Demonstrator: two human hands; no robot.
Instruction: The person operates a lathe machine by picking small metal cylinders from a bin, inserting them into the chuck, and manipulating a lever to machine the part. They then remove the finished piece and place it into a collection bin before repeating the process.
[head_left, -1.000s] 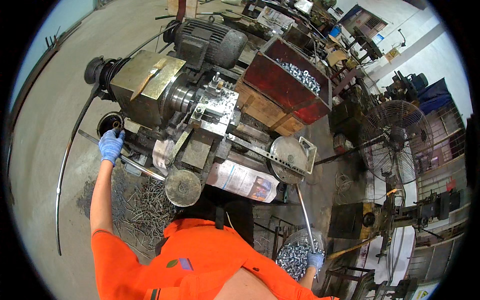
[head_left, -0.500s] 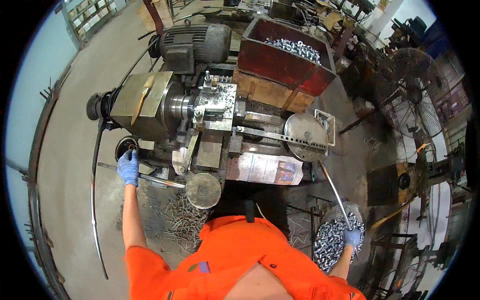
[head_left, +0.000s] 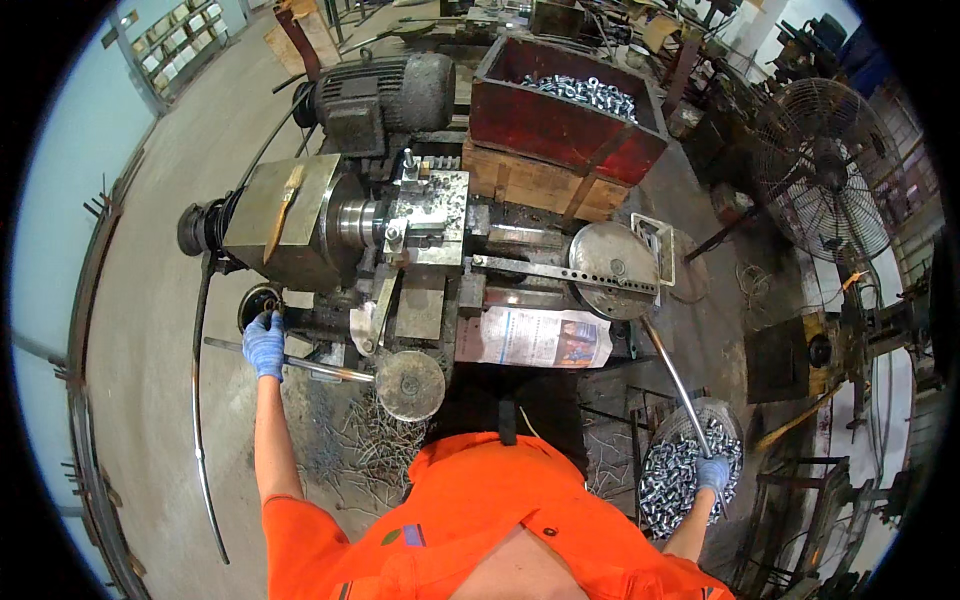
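Note:
Both my hands wear pale blue gloves. My left hand (head_left: 264,345), at the left, reaches to a round black cup-like part (head_left: 257,300) on the machine's front. Its fingers are closed over the cup's near edge; what they pinch is too small to make out. Just below that hand, a steel bar (head_left: 325,370) runs to a round disc (head_left: 410,386). My right hand (head_left: 712,472), at the lower right, is wrapped around the lower end of a long steel lever (head_left: 675,380), above a basket (head_left: 737,428) of small shiny metal parts. The machine's metal tool slide (head_left: 430,215) sits beside the spindle (head_left: 357,222).
A brush (head_left: 282,222) lies on the headstock cover (head_left: 245,215). Behind stand a motor (head_left: 385,100) and a red bin (head_left: 560,140) of metal parts. A newspaper sheet (head_left: 490,335) lies at the front. Metal shavings (head_left: 375,440) cover the floor; a fan (head_left: 825,165) stands right.
The whole view has shifted slightly. My left hand stays at the black cup and my right hand stays on the lever, with no clear movement of either.

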